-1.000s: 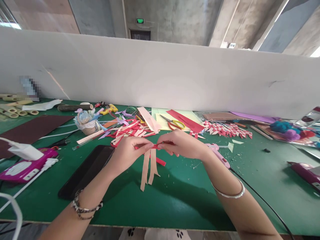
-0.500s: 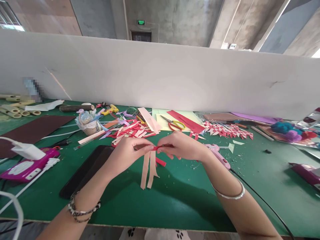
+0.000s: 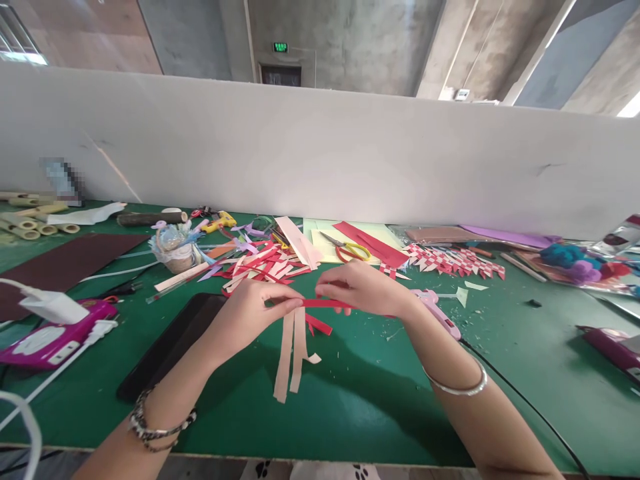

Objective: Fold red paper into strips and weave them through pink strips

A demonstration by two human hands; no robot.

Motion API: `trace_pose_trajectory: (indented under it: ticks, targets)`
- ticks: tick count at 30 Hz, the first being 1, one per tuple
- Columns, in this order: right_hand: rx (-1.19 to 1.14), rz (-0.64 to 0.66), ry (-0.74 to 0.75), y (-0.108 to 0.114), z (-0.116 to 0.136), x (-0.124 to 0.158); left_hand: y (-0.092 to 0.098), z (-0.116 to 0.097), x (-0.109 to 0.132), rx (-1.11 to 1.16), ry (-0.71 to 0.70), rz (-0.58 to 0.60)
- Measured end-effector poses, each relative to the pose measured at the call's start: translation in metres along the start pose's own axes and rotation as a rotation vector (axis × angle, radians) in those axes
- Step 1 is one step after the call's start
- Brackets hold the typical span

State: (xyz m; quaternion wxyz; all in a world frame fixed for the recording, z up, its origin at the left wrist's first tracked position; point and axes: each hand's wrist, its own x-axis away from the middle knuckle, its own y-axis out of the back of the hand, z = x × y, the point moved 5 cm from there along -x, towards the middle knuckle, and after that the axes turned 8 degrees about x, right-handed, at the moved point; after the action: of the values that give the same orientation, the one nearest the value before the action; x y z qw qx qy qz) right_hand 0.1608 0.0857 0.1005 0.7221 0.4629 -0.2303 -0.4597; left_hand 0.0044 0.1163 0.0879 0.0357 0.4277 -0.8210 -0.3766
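My left hand (image 3: 260,313) pinches the end of a red paper strip (image 3: 320,303) between thumb and fingertips. Pale pink paper strips (image 3: 284,360) hang down from the same pinch, one with a curled, torn-looking end. The red strip stretches level to the right, towards my right hand (image 3: 363,287). The fingers of that hand curl loosely around the strip, and its fingertips show just below it. Whether the right thumb presses on the strip is hidden. Under the hands, a shorter red strip (image 3: 320,325) slants downward; I cannot tell if it hangs or lies on the table.
Behind my hands lie a pile of red and pink strips (image 3: 265,260), scissors (image 3: 356,250) on pale paper, and woven red-and-white strips (image 3: 450,260). A pink glue gun (image 3: 435,312) is at right. A black phone-like slab (image 3: 170,347) and magenta power strip (image 3: 75,333) are at left.
My right hand has loosened from the pinch beside my left fingertips, and a longer level stretch of red strip now shows between the hands. The pale strips hang slightly lower and further left.
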Motion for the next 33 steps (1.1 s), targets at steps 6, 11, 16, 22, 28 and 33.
trace_pose_trajectory:
  ticks: [6,11,16,22,28,33]
  targets:
    - [0.067,-0.164,-0.238,0.007,-0.036,-0.016,0.012,0.011,0.016,0.008,0.098,0.03]
    - [0.156,-0.148,-0.475,-0.004,-0.086,-0.07,0.014,0.018,0.03,0.029,0.139,0.021]
    - [0.243,-0.144,-0.675,-0.026,-0.12,-0.123,0.015,0.024,0.038,0.018,0.148,-0.007]
    - [0.266,-0.115,-0.815,-0.061,-0.127,-0.148,0.026,0.045,0.047,0.106,0.312,-0.107]
    - [0.121,-0.107,-0.814,-0.064,-0.129,-0.149,0.032,0.061,0.054,0.188,0.413,-0.165]
    - [-0.138,-0.109,-0.66,-0.046,-0.12,-0.127,0.03,0.065,0.053,0.343,0.447,-0.248]
